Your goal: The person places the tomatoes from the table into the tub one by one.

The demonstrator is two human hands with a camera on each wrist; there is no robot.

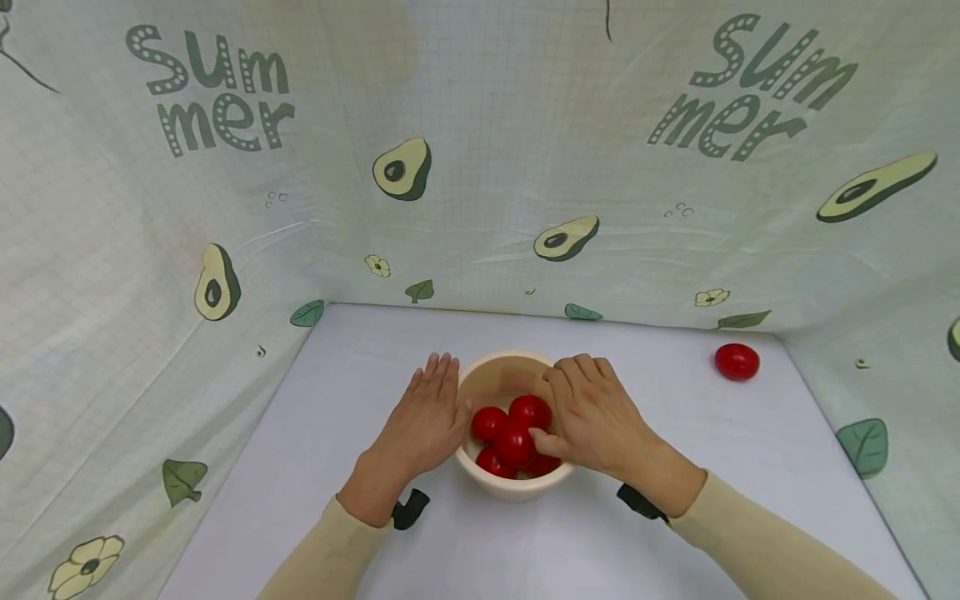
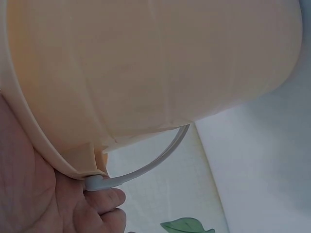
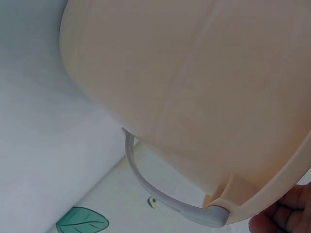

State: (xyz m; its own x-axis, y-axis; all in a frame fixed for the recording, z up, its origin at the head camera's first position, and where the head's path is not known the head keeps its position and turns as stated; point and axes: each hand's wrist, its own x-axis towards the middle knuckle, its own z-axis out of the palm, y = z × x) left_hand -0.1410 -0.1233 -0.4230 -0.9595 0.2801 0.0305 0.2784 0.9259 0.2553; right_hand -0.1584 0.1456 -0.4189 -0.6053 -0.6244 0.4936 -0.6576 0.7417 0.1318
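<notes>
A cream plastic bucket stands upright on the table, holding several glossy red, tomato-like round things. Along its left rim lies my left hand, fingers extended forward and thumb at the rim; the left wrist view shows the palm against the rim beside the grey handle. On the opposite side my right hand grips the rim, fingers bent over it and thumb reaching inside, over the red things. In the right wrist view, the handle hangs down the bucket's far side; the fingertips show only partly.
Another red round thing lies on the white table at the back right. A cloth printed with avocados and leaves rises behind and at both sides of the table. Black straps circle both wrists.
</notes>
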